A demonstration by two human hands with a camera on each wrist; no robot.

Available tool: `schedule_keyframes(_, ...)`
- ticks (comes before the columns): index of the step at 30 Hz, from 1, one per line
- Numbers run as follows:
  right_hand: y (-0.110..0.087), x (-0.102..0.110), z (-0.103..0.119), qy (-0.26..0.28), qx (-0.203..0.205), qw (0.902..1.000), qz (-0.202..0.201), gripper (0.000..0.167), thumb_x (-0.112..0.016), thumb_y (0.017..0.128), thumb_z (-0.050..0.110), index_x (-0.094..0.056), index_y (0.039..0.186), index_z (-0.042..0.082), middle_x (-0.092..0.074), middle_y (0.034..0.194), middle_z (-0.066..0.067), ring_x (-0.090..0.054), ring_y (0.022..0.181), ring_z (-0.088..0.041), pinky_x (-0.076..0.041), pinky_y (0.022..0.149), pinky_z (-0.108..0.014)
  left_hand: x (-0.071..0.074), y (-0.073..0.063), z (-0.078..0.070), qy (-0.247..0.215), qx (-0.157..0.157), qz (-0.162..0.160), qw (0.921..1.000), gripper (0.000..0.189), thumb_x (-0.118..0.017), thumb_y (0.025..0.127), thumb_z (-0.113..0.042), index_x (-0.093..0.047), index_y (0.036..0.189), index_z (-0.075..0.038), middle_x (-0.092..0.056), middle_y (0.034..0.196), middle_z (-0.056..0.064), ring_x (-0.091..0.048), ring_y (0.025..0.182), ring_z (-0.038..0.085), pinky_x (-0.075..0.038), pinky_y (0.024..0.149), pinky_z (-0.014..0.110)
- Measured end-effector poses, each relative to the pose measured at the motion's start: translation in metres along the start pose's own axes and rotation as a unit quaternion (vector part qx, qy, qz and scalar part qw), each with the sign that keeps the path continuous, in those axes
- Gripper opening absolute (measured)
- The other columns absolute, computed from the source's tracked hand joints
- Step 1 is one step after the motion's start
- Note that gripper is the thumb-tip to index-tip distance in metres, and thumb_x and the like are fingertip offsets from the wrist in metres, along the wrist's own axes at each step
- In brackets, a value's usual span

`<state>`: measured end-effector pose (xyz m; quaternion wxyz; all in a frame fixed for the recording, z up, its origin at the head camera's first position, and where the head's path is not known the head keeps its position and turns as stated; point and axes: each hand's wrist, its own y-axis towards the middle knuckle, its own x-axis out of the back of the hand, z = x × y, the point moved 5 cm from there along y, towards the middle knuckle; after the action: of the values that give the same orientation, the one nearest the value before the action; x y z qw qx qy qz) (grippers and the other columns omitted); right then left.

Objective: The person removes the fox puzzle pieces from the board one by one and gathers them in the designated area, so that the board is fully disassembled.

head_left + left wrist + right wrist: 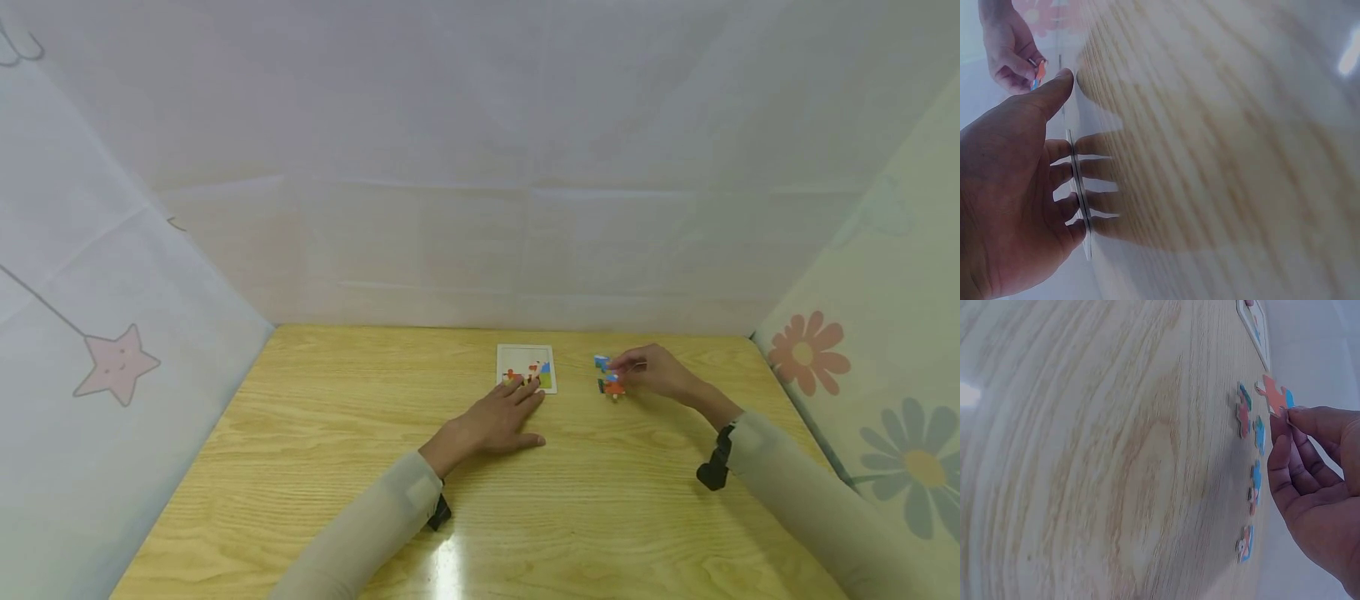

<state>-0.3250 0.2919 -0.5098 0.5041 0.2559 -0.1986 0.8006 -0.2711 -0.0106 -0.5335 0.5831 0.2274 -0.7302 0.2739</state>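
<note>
My left hand [498,421] rests with spread, straight fingers on the near edge of a small white-bordered jigsaw tray [525,347]. Coloured picture parts show along the tray's lower side, partly covered by the fingertips. To the right, my right hand [660,372] is raised over the table. Its thumb and fingers pinch an orange and blue puzzle piece [1275,394], held off the tabletop. Several loose puzzle pieces [1243,411] lie below and beside that hand in the right wrist view. In the left wrist view, the tray's thin edge [1079,181] runs under the left fingers.
The wooden table [360,417] ends at a pale cloth wall [480,250] just behind the tray. Patterned cloth panels stand at both sides, one with a pink star [118,365], the other with flowers [802,354]. Both wrists carry black straps.
</note>
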Motion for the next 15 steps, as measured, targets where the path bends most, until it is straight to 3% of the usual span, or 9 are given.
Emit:
schedule_keyframes(10, -0.009, 0.009, -0.012, -0.005, -0.007, 0.9999, -0.007, 0.027, -0.069, 0.103, 0.006, -0.072, 0.127, -0.006, -0.071, 0.129, -0.023, -0.072, 0.112, -0.028, -0.061, 0.090, -0.030, -0.001, 0.001, 0.000, -0.003, 0.007, 0.003, 1.0000, 0.085, -0.052, 0.106, -0.062, -0.027, 0.169, -0.012, -0.015, 0.178, 0.010, -0.015, 0.164, 0.033, -0.021, 0.130, 0.053)
schedule_keyframes(15, -0.013, 0.013, -0.015, -0.014, -0.014, 0.9997, -0.010, 0.025, -0.069, 0.103, 0.006, -0.073, 0.125, -0.006, -0.073, 0.121, -0.022, -0.072, 0.105, -0.027, -0.061, 0.085, -0.030, 0.000, 0.000, -0.001, -0.002, 0.006, 0.003, 1.0000, 0.084, -0.051, 0.107, -0.062, -0.027, 0.169, -0.012, -0.014, 0.178, 0.010, -0.015, 0.163, 0.034, -0.022, 0.130, 0.054)
